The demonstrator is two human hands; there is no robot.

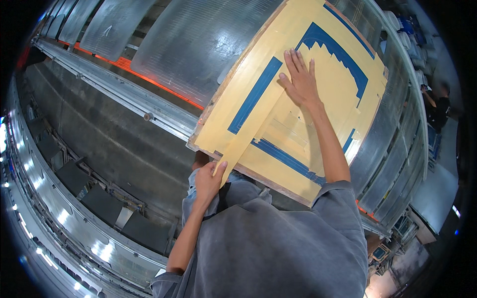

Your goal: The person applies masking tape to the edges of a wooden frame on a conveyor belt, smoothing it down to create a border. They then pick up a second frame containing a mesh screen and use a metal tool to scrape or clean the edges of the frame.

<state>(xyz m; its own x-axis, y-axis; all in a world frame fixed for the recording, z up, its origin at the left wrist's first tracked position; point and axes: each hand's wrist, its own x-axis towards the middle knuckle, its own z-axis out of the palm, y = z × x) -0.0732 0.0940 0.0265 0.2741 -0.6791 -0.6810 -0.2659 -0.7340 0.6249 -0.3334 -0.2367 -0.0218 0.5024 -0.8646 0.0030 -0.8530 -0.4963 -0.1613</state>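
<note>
In front of me a wooden-edged screen-printing frame (279, 180) lies at a tilt, mostly covered with yellow masking tape. Between the taped parts, dark blue areas (256, 95) show, one of them jagged near the far end. My left hand (207, 183) pinches the loose end of a yellow tape strip (247, 148) at the frame's near left edge. From there the strip runs up across the frame toward my right hand (301, 84). That hand lies on the taped surface with its fingers stretched out, close to the jagged blue area.
Grey, flat printing boards (186, 42) stand in a row at the far left, above an orange strip (124, 64). A metal rail (124, 99) runs below them. More boards (380, 159) lie to the right. At the far right another person (437, 107) stands.
</note>
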